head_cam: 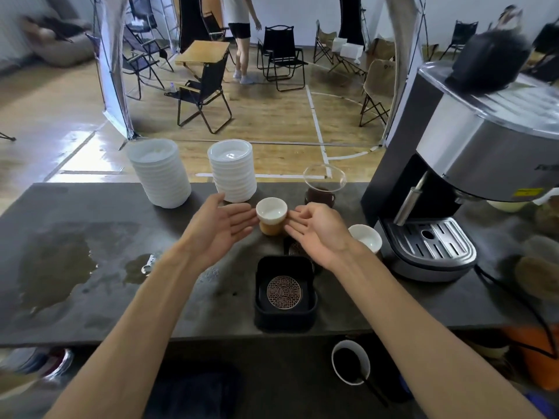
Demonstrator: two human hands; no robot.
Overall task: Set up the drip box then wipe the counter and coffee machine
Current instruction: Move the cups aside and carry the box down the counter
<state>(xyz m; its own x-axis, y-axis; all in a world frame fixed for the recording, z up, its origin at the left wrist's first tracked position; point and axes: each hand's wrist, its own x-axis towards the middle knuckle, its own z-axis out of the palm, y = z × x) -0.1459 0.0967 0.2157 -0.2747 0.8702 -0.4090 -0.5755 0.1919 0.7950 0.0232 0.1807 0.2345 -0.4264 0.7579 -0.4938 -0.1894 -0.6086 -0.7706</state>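
Head-camera view: a person's two bare forearms reached out over a dark counter [90, 313], palms turned inward, on either side of a small white cup [271, 210] stacked on a tan cup [270, 228]. The left hand [222, 226] was spread wide, its fingertips at the cup's left side; the right hand [317, 226] was loosely curled, fingers at the cup's right side — whether either hand actually touched the cup could not be told.

Just in front of the cups, toward the person, sat the drip box [285, 294], a black square tray with a round patterned metal grate [284, 292] in its middle. A dark item lay between the box and the right hand, mostly hidden.

To the right stood the coffee machine [459, 164], steel-bodied with a steam wand hanging over its slotted drip tray [431, 240]. A second white cup [365, 237] stood beside the machine's base, near the right wrist. Behind the hands were two stacks of white saucers [233, 170] and [158, 173], and a glass carafe [323, 184] holding dark liquid.

A broad wet patch [60, 261] spread over the counter's left half — well apart from the drip box. Below the counter edge a white-rimmed cup [351, 362] of dark contents was visible. Beyond the counter, folding chairs [202, 95] stood on a wooden floor, and another person [240, 34] stood near a small table.
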